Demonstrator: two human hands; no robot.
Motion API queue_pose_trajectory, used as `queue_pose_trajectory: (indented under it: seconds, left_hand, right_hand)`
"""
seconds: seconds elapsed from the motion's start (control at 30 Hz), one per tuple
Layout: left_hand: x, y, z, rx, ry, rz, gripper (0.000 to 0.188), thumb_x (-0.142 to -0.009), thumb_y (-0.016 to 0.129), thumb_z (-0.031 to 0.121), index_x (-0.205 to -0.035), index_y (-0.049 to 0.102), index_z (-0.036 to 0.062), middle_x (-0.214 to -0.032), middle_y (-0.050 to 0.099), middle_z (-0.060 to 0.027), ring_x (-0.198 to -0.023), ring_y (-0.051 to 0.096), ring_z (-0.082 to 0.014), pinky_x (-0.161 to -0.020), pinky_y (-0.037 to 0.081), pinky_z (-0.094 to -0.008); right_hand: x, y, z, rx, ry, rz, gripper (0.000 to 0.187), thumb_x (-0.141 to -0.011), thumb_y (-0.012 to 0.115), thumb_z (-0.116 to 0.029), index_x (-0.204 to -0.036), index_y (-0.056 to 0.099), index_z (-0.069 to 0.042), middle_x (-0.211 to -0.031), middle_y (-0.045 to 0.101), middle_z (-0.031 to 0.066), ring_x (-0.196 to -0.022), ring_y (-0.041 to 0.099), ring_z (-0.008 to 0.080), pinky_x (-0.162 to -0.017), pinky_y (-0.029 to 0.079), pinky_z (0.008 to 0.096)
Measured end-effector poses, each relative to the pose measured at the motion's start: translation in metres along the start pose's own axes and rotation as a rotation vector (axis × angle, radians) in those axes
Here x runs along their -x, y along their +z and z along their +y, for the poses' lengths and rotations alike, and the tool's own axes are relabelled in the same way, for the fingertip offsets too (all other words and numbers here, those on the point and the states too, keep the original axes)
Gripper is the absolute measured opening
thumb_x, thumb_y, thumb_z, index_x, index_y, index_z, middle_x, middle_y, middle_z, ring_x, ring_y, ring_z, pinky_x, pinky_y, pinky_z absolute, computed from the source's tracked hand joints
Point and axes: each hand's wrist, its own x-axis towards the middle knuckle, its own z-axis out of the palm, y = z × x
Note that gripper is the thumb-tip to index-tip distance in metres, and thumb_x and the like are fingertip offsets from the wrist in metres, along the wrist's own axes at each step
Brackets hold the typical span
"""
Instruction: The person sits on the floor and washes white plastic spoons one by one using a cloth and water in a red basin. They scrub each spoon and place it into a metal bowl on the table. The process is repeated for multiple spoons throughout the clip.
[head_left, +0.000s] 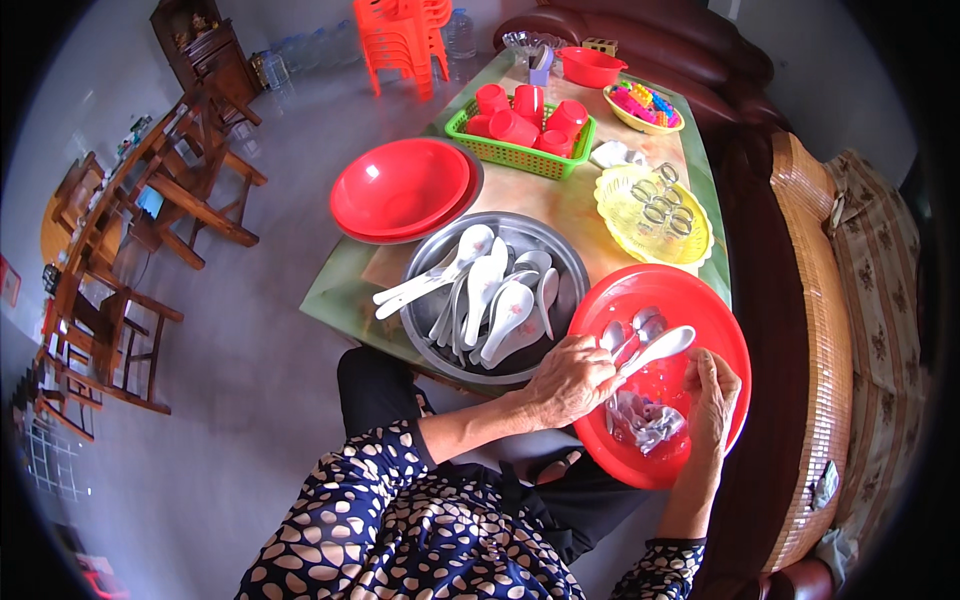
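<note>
"Where's the white soup spoon?"

"Right of centre in the frame, above the red basin. The left hand has its fingers closed on the handle, bowl end toward the upper right, perhaps so drips land in the basin."

"And the right hand?"

"Over the basin's right side, thumb near the fingers; I can't tell whether it pinches anything."

"Why the steel basin mid-frame?"

"Probably for easy reach; it keeps other white spoons heaped together, apart from the metal spoons in the red one."
</note>
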Motion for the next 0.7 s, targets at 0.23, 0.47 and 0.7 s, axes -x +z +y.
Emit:
queue_pose_trajectory:
  seconds: [0.23,0.47,0.7]
  left_hand:
    - [0.007,-0.067,-0.031,-0.189,-0.216,0.165,0.024,-0.075,0.067,0.017,-0.058,0.054,0.0076,-0.061,0.052,-0.0044,-0.061,0.051,-0.0231,-0.055,0.039,-0.0365]
    - [0.041,-0.125,-0.096,-0.325,-0.424,0.281,0.026,-0.077,0.065,0.015,-0.056,0.053,0.0033,-0.056,0.051,-0.0098,-0.055,0.052,-0.0289,-0.051,0.04,-0.0402]
    - [0.044,-0.13,-0.111,-0.364,-0.58,0.122,0.034,-0.082,0.059,0.026,-0.056,0.055,0.0047,-0.06,0.056,-0.0094,-0.063,0.056,-0.0297,-0.059,0.04,-0.0434]
  right_hand:
    - [0.004,-0.002,0.003,0.088,0.021,-0.027,0.024,-0.091,0.056,-0.019,-0.088,0.064,0.004,-0.064,0.052,-0.0001,-0.055,0.042,0.0054,-0.049,0.031,0.0201]
    - [0.012,0.017,0.0,0.294,0.067,-0.069,0.02,-0.09,0.053,-0.014,-0.085,0.064,0.002,-0.061,0.05,-0.0013,-0.056,0.042,0.0053,-0.051,0.032,0.0211]
    - [0.013,0.024,0.004,0.397,0.126,-0.14,0.019,-0.09,0.052,-0.012,-0.085,0.064,0.001,-0.061,0.051,-0.0011,-0.056,0.044,0.0054,-0.052,0.034,0.021]
